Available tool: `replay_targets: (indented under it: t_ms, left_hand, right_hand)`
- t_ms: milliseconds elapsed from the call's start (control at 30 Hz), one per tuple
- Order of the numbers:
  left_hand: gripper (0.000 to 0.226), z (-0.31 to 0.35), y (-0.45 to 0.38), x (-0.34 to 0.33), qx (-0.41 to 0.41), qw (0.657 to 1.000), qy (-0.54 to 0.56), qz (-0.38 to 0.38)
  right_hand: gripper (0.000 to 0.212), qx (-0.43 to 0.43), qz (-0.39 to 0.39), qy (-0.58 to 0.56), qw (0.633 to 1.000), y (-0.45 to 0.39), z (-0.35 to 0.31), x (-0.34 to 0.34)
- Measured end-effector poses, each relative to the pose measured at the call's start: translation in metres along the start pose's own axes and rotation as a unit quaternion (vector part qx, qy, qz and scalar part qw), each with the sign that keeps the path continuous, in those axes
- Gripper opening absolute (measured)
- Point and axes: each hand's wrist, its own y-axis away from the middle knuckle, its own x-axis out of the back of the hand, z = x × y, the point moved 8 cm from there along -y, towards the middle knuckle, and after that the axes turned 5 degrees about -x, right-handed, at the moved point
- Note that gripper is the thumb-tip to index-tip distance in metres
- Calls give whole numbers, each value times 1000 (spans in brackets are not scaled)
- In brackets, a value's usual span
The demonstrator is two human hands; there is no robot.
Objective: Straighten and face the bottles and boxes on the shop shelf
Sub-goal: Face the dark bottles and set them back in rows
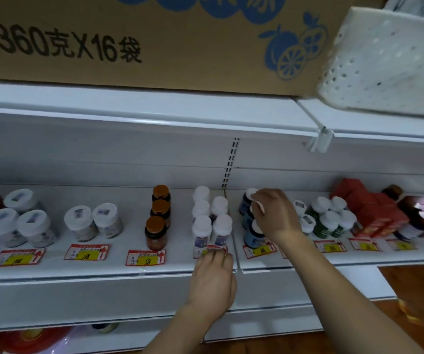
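Note:
On the white shelf (pixel 119 267) stand groups of bottles. My right hand (pixel 273 215) reaches over a row of three blue bottles (pixel 253 237) and its fingers pinch the white cap of the middle one. My left hand (pixel 214 274) lies at the shelf's front edge with its fingers touching the red price tag below the white-capped purple bottles (pixel 211 221). Left of these stands a row of three amber bottles (pixel 158 215) with brown caps. Green bottles (pixel 329 218) and red boxes (pixel 369 213) stand to the right.
Wide white-lidded jars (pixel 19 221) and two more (pixel 94 221) fill the shelf's left part. A large cardboard carton (pixel 139 39) and a white perforated basket (pixel 389 62) sit on the shelf above. Red and yellow price tags (pixel 145 257) line the front edge.

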Motion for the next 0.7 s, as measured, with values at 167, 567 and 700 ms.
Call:
replay_targets:
  t_ms: [167,567,700]
  left_hand:
    - [56,38,-9,-29,-29,995,-41,-84]
    - [49,68,-29,-53,64,983,-106,-136]
    - [43,65,-31,-48,75,986,-86,-120]
  right_hand:
    - [27,33,10,9,999,38,33,6]
    - [20,85,-68,-38,993,50,42,-18]
    - [19,84,-49,-67,993,47,43,-8]
